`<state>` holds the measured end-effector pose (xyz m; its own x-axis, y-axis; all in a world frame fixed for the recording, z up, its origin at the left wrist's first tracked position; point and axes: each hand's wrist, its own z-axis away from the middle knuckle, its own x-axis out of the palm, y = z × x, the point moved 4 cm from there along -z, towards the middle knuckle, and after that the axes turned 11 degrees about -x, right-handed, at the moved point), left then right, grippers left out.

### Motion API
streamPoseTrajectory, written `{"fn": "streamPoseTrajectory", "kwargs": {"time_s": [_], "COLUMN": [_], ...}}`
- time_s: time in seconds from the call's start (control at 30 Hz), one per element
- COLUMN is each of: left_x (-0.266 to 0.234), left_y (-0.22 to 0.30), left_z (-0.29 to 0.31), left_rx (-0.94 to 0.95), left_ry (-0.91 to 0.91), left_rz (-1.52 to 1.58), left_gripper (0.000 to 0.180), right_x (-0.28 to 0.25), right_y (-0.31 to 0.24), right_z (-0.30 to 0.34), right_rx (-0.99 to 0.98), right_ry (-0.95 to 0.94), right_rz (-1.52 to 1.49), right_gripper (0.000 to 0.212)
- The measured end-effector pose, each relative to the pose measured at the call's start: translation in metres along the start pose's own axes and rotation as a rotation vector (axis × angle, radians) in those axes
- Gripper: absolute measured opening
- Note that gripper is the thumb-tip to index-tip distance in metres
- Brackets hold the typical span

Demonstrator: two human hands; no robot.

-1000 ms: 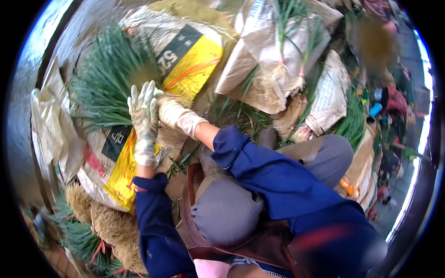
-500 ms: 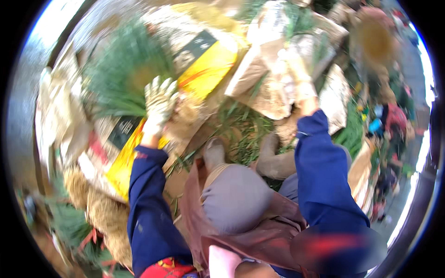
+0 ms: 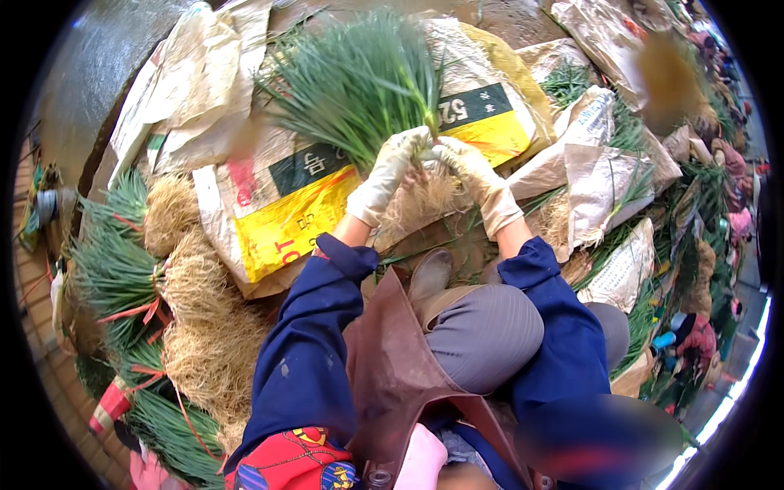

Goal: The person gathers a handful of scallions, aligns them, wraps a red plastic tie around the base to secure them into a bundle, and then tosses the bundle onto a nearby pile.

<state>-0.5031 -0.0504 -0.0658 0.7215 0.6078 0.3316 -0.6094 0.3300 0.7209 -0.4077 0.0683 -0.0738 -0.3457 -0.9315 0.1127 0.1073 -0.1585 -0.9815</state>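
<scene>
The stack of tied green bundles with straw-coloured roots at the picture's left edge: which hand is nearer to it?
Left. The left hand grips the loose green bunch, on the stack's side; the right hand is beyond it.

1. The single head view looks steeply down from the person's head, close over the lap and both forearms.
2. It faces forward onto sacks (image 3: 278, 216) on the ground.
3. Fisheye bending curves the rim; no second view exists.

Two gloved hands (image 3: 390, 167) (image 3: 474, 175), one held chive bunch (image 3: 359, 77), three tied bundles (image 3: 122, 269) lying left.
</scene>
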Motion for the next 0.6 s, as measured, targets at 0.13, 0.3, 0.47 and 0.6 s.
{"fn": "streamPoseTrajectory", "kwargs": {"time_s": [0.13, 0.3, 0.47, 0.6], "left_x": [-0.034, -0.041, -0.045, -0.035], "left_y": [-0.026, -0.026, -0.023, -0.026], "left_z": [-0.012, -0.008, -0.002, -0.004], "left_rx": [0.016, -0.021, 0.001, -0.077], "left_ry": [0.004, 0.071, 0.079, 0.196], "left_rz": [0.506, 0.72, 0.447, 0.542], "left_gripper": [0.043, 0.031, 0.022, 0.021], "right_x": [0.057, 0.047, 0.049, 0.058], "right_y": [0.006, 0.033, -0.017, -0.016], "right_z": [-0.001, -0.002, -0.03, -0.059], "right_rx": [0.173, 0.203, 0.168, 0.275], "right_ry": [-0.133, -0.136, 0.091, 0.071], "right_rz": [-0.212, -0.007, 0.323, 0.16], "right_gripper": [0.028, 0.031, 0.053, 0.024]}}
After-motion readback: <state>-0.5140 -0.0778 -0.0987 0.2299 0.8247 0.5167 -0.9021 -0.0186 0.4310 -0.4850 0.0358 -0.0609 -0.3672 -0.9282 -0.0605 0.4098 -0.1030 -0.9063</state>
